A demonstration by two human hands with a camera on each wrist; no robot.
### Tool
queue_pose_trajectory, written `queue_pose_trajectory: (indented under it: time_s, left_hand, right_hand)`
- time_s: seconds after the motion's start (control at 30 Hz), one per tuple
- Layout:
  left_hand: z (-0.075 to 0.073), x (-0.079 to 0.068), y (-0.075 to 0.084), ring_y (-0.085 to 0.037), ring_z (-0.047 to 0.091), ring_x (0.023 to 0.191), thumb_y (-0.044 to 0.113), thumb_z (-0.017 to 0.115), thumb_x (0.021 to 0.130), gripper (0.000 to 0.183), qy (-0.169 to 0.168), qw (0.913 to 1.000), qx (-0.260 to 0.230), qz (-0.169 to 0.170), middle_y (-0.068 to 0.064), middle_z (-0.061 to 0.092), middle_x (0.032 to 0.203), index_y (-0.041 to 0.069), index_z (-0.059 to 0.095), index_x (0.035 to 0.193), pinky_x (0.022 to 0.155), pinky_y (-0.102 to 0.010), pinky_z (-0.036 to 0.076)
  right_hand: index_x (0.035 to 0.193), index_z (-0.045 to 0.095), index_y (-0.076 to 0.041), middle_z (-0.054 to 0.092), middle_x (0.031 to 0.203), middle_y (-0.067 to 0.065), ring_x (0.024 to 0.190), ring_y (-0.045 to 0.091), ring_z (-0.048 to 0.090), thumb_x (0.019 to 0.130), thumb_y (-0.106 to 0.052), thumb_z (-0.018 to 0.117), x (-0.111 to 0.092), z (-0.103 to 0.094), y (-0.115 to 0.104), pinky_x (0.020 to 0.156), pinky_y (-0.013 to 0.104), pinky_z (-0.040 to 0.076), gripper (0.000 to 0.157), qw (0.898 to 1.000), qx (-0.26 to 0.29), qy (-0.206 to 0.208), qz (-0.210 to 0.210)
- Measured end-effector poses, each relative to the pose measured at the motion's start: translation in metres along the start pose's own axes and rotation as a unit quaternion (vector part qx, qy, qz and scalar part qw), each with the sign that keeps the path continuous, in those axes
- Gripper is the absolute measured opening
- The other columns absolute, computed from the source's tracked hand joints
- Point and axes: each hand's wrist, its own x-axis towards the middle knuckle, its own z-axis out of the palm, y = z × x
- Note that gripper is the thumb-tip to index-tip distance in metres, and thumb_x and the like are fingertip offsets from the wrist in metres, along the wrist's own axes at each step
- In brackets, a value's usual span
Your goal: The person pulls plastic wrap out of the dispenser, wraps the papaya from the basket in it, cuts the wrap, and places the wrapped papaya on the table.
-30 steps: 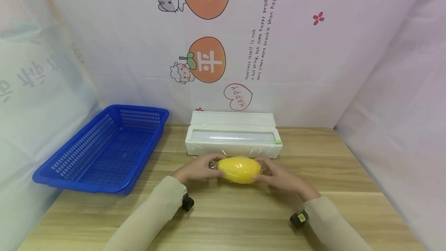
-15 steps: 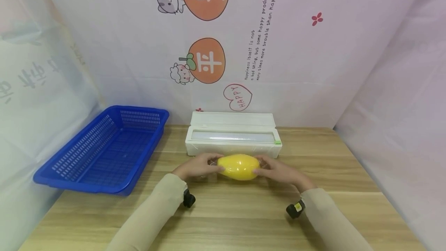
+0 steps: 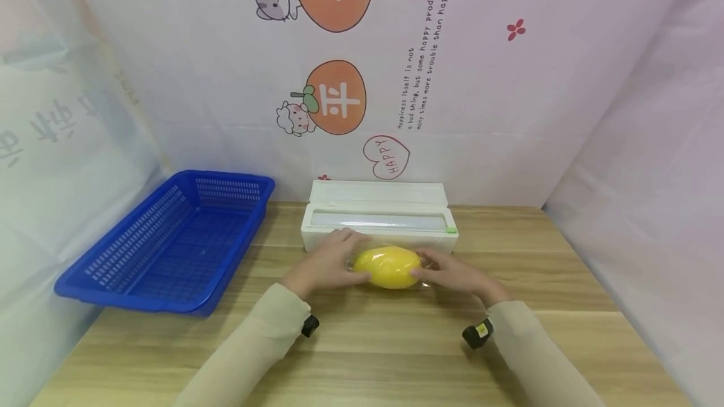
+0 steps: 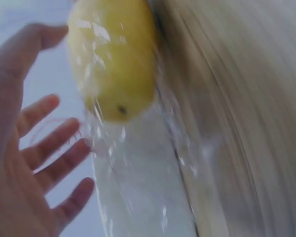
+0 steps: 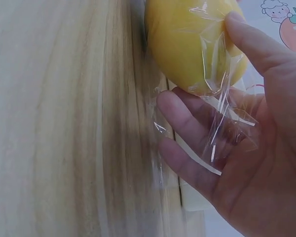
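A smooth yellow oval fruit (image 3: 389, 267), loosely wrapped in clear plastic film (image 5: 217, 106), is held over the table just in front of the white box. My left hand (image 3: 329, 262) is at its left end. In the left wrist view the thumb tip touches the fruit's side, while the other fingers are spread and apart from it, beside a loose tail of film. My right hand (image 3: 455, 274) grips the right end, thumb pressed on the fruit and fingers curled beneath, with bunched film hanging into the palm.
Behind the fruit stands a white cling film box (image 3: 379, 240), its lid raised against the backdrop and a roll inside; a small green piece sits at its right corner. A blue perforated basket (image 3: 170, 303) stands at the left. Printed cloth (image 3: 452, 80) encloses the wooden table (image 3: 384, 357).
The fruit has shifted slightly back toward the box. My left hand's fingers have risen and spread away from the left end, where they earlier held the film. The right hand keeps its grip.
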Motion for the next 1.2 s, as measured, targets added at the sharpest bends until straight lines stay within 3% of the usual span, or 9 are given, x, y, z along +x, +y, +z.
queue_pose_trajectory:
  time_s: [0.1,0.23,0.53,0.7,0.8,0.9,1.0,1.1,1.2]
  left_hand:
    - [0.004,0.005,0.007,-0.018,0.052,0.119,0.048,0.081,0.080,0.071,0.009,0.9996,0.025,0.013,0.000,0.056,0.133,0.018,0.055,0.140,0.103,-0.039,0.043]
    - [0.016,0.011,0.006,-0.018,0.052,0.123,0.047,0.087,0.075,0.078,-0.009,0.9990,0.037,0.023,0.002,0.055,0.137,0.022,0.052,0.140,0.106,-0.040,0.041]
    - [0.026,0.017,-0.001,-0.019,0.050,0.129,0.035,0.089,0.075,0.076,-0.022,0.9996,0.016,-0.008,0.002,0.054,0.141,0.024,0.052,0.142,0.110,-0.042,0.038]
    - [0.024,0.020,-0.002,-0.017,0.051,0.128,0.037,0.088,0.075,0.078,-0.029,0.9994,0.018,-0.013,0.003,0.055,0.140,0.024,0.052,0.143,0.109,-0.038,0.038]
    - [0.024,0.021,-0.003,-0.017,0.050,0.129,0.038,0.088,0.076,0.078,-0.031,0.9993,0.015,-0.017,0.003,0.055,0.141,0.025,0.052,0.143,0.110,-0.039,0.038]
    - [0.024,0.021,-0.004,-0.017,0.051,0.127,0.039,0.087,0.076,0.078,-0.030,0.9993,0.015,-0.018,0.003,0.055,0.140,0.025,0.051,0.144,0.109,-0.041,0.039]
    - [0.025,0.022,-0.005,-0.016,0.053,0.124,0.039,0.087,0.077,0.077,-0.028,0.9994,0.013,-0.018,0.003,0.056,0.139,0.026,0.051,0.144,0.107,-0.042,0.041]
    - [0.025,0.023,-0.007,-0.015,0.053,0.121,0.039,0.086,0.078,0.076,-0.026,0.9995,0.007,-0.017,0.004,0.057,0.138,0.027,0.051,0.144,0.105,-0.040,0.042]
    - [0.026,0.024,-0.009,-0.012,0.054,0.117,0.039,0.086,0.078,0.075,-0.027,0.9995,0.002,-0.017,0.005,0.058,0.136,0.028,0.051,0.144,0.102,-0.038,0.043]
  right_hand:
    - [0.145,0.048,-0.011,0.050,0.140,0.014,0.118,0.031,0.055,0.100,-0.036,0.063,0.001,0.000,0.000,0.095,0.048,0.049,0.054,1.000,0.003,0.000,0.000]
    - [0.145,0.048,-0.010,0.050,0.141,0.014,0.120,0.033,0.054,0.100,-0.036,0.063,0.001,0.000,0.001,0.098,0.052,0.048,0.054,1.000,0.006,0.001,0.006]
    - [0.150,0.043,-0.016,0.051,0.142,0.018,0.121,0.036,0.056,0.101,-0.040,0.060,-0.003,0.001,0.000,0.098,0.058,0.047,0.057,0.999,-0.001,0.018,0.035]
    - [0.147,0.045,-0.012,0.056,0.134,0.020,0.116,0.036,0.059,0.100,-0.046,0.058,-0.011,-0.002,-0.013,0.095,0.054,0.050,0.059,0.996,-0.039,0.077,0.037]
    - [0.138,0.054,-0.010,0.059,0.132,0.016,0.117,0.034,0.058,0.095,-0.050,0.064,-0.011,-0.001,-0.022,0.096,0.054,0.050,0.060,0.982,-0.123,0.142,0.009]
    - [0.132,0.059,-0.010,0.061,0.129,0.011,0.117,0.031,0.058,0.087,-0.051,0.075,-0.007,0.006,-0.029,0.096,0.052,0.050,0.063,0.955,-0.233,0.179,-0.047]
    - [0.133,0.059,-0.009,0.059,0.129,0.009,0.117,0.029,0.055,0.077,-0.049,0.084,-0.001,0.017,-0.032,0.098,0.050,0.048,0.073,0.928,-0.307,0.187,-0.098]
    - [0.137,0.054,-0.010,0.056,0.134,0.011,0.121,0.030,0.052,0.072,-0.041,0.090,0.003,0.025,-0.032,0.102,0.050,0.046,0.081,0.927,-0.314,0.177,-0.103]
    - [0.139,0.051,-0.009,0.053,0.137,0.013,0.125,0.031,0.050,0.072,-0.027,0.092,0.004,0.029,-0.030,0.106,0.051,0.042,0.081,0.937,-0.290,0.172,-0.088]
